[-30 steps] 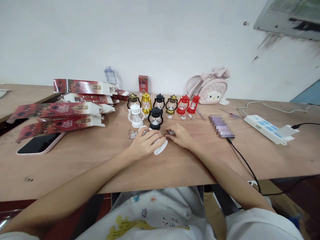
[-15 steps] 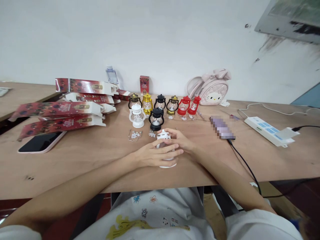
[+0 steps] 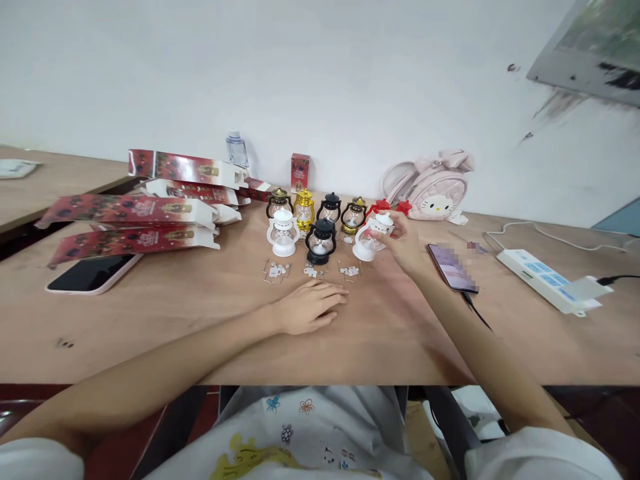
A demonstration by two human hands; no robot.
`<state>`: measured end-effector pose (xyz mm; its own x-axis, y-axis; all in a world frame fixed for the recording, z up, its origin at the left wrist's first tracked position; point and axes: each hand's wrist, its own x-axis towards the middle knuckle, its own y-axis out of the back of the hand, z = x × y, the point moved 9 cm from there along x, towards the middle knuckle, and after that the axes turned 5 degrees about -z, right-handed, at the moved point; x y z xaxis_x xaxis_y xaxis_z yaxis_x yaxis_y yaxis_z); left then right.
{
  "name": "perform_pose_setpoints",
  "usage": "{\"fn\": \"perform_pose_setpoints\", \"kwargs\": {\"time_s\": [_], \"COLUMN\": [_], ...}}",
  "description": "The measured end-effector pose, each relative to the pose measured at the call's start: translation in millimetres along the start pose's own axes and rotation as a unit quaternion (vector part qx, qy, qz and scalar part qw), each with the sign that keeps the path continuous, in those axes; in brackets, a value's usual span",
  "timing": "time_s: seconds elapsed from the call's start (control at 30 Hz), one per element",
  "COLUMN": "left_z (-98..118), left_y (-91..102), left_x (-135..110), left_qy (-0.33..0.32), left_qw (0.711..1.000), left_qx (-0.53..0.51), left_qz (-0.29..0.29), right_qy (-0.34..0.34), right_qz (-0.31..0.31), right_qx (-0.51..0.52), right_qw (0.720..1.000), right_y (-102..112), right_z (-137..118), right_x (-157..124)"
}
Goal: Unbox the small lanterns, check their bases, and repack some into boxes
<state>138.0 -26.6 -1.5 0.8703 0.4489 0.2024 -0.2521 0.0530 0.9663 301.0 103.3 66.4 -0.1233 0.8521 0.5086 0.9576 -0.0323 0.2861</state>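
Note:
My right hand (image 3: 403,241) grips a small white toy lantern (image 3: 371,238), tilted, just above the wooden table (image 3: 200,313), to the right of a standing black lantern (image 3: 321,241). A second white lantern (image 3: 283,233) stands left of that. Behind them is a row of bronze, gold (image 3: 305,207), black and red lanterns. My left hand (image 3: 309,307) rests flat on the table with its fingers spread and holds nothing. Small metal wire parts with tags (image 3: 277,271) lie in front of the lanterns.
Long red cartons (image 3: 130,223) are stacked at the left, with a phone in a pink case (image 3: 93,273) before them. A second phone (image 3: 453,267) with a cable lies at the right, beyond it a white power strip (image 3: 543,280). A pink backpack (image 3: 430,190) leans against the wall.
My right hand has taken the white lantern from in front of me and carried it up and to the right. My left hand let go of it and now lies flat.

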Motion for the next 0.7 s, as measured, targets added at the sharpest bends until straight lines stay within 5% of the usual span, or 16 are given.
{"fn": "perform_pose_setpoints", "kwargs": {"time_s": [0.4,0.6,0.7], "left_z": [2.5,2.5,1.7], "left_y": [5.5,2.8,0.5], "left_x": [-2.0,-1.9,-0.3], "left_qy": [-0.003,0.007,0.032], "left_qw": [1.0,1.0,0.999], "left_qx": [0.006,0.008,0.009], "left_qz": [0.016,0.02,0.026], "right_qy": [0.005,0.052,0.121], "right_qz": [-0.101,-0.12,-0.077], "right_qx": [-0.059,-0.141,-0.175], "right_qw": [0.993,0.981,0.974], "right_y": [-49.4,-45.4,-41.2], "right_z": [13.4,-14.9,-40.9], "right_x": [15.6,7.8,14.8]}}
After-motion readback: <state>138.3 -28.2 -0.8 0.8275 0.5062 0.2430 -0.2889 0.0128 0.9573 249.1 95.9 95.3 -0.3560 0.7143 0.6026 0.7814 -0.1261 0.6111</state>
